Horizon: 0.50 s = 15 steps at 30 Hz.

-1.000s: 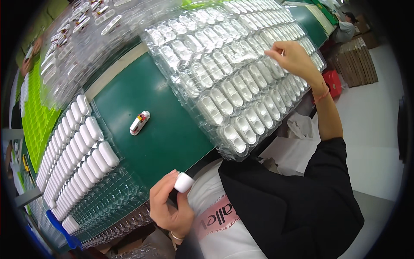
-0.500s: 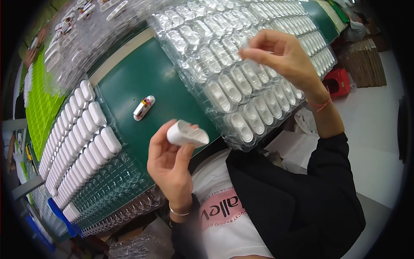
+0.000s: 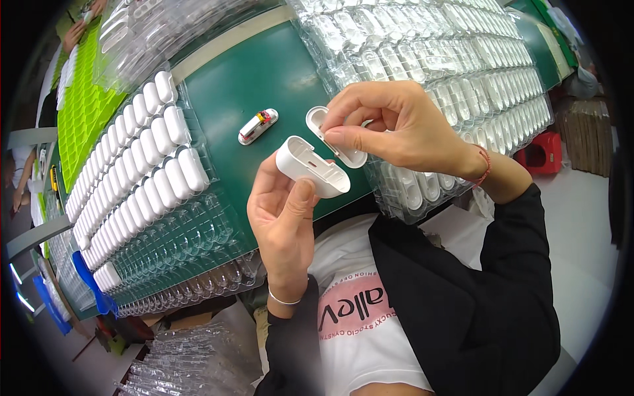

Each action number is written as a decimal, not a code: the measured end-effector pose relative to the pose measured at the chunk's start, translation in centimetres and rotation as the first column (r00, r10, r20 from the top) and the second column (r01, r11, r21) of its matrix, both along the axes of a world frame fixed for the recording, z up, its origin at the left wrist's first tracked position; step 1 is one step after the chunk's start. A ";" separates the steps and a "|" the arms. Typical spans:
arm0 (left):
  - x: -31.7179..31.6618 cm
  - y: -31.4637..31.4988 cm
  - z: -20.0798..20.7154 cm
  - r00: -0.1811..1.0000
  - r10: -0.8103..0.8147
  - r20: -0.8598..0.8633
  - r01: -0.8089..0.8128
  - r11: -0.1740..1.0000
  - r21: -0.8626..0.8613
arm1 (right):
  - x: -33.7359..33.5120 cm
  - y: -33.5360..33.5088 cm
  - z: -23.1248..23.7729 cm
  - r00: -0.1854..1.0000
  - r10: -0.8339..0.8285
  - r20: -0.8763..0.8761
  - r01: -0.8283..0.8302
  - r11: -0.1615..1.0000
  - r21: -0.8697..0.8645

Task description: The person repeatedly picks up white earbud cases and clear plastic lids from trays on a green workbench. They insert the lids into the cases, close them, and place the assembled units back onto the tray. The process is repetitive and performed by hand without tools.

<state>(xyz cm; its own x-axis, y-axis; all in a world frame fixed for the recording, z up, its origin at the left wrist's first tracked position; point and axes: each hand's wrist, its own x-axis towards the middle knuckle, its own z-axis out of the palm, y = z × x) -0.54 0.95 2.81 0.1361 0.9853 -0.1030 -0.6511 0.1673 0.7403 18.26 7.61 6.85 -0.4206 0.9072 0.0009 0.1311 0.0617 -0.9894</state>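
Observation:
My left hand (image 3: 281, 228) grips a hollow white plastic case shell (image 3: 305, 164), its open side tilted up and to the right. Just beyond its edge, my right hand (image 3: 403, 125) pinches a shallow white oval cover (image 3: 354, 158) between thumb and fingers. Cover and shell are close together; whether they touch I cannot tell. On the green tabletop (image 3: 257, 72), farther left, lies a white oval piece with a small assembly and red and yellow parts (image 3: 258, 127).
Clear trays (image 3: 422, 66) of white oval parts spread at right. At left, a clear tray (image 3: 211, 224) carries rows of white rounded cases (image 3: 162, 181). Stacked clear trays (image 3: 152, 39) and a lime-green mat (image 3: 89, 99) lie farther off. A red stool (image 3: 541, 153) stands right; another person's hand (image 3: 74, 34) shows far left.
My right hand has come down and left from over the right-hand trays, bringing the oval cover beside the shell. My left hand has turned the shell. The view has shifted.

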 end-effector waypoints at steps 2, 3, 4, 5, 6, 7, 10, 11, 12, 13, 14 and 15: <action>0.0 0.0 -0.3 0.998 -0.018 0.058 0.020 0.999 -0.027 | 0.0 -0.2 -0.4 1.000 -0.007 0.000 0.006 0.999 0.052; 0.0 0.1 -0.3 0.999 -0.013 0.049 0.015 0.999 -0.036 | 0.1 -0.2 -0.5 1.000 -0.008 0.020 0.006 0.996 0.084; 0.0 0.1 -0.3 0.999 -0.009 0.039 0.011 0.999 -0.045 | 0.1 -0.3 -0.5 0.999 -0.009 0.039 0.005 0.993 0.115; 0.1 0.2 -0.3 1.000 -0.005 0.030 0.007 0.999 -0.053 | 0.1 -0.3 -0.5 0.998 -0.019 0.054 0.010 0.986 0.167; 0.1 0.2 -0.4 1.000 -0.002 0.017 0.003 0.999 -0.052 | 0.0 -0.4 -0.5 0.997 -0.027 0.069 0.011 0.976 0.219; 0.1 0.3 -0.5 1.000 0.001 0.004 -0.001 0.999 -0.050 | -0.1 -0.4 -0.5 0.996 -0.036 0.084 0.012 0.963 0.271; 0.3 0.4 -0.4 0.999 0.013 -0.052 -0.015 0.999 -0.034 | -0.2 -0.4 -0.5 0.991 -0.039 0.126 -0.013 0.925 0.381; 0.4 0.4 -0.4 0.997 0.018 -0.074 -0.020 0.999 -0.027 | -0.2 -0.4 -0.5 0.990 -0.051 0.129 -0.003 0.922 0.388; 0.4 0.3 -0.4 0.997 0.018 -0.078 -0.020 0.999 -0.025 | -0.2 -0.4 -0.6 0.989 -0.065 0.133 0.007 0.918 0.396; 0.4 0.3 -0.4 0.996 0.019 -0.083 -0.021 1.000 -0.023 | -0.3 -0.5 -0.6 0.988 -0.078 0.136 0.017 0.915 0.403; 0.4 0.3 -0.4 0.996 0.020 -0.088 -0.022 1.000 -0.021 | -0.3 -0.5 -0.6 0.987 -0.084 0.137 0.020 0.910 0.414; 0.5 0.3 -0.4 0.996 0.020 -0.088 -0.022 1.000 -0.022 | -0.3 -0.5 -0.6 0.986 -0.092 0.137 0.025 0.905 0.425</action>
<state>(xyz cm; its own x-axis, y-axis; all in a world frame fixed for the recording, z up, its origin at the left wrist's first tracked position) -0.05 1.24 2.43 0.1049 0.9851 -0.1361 -0.5873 0.1718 0.7909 17.93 7.09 6.23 -0.3924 0.8589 0.3290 0.2924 0.4556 -0.8408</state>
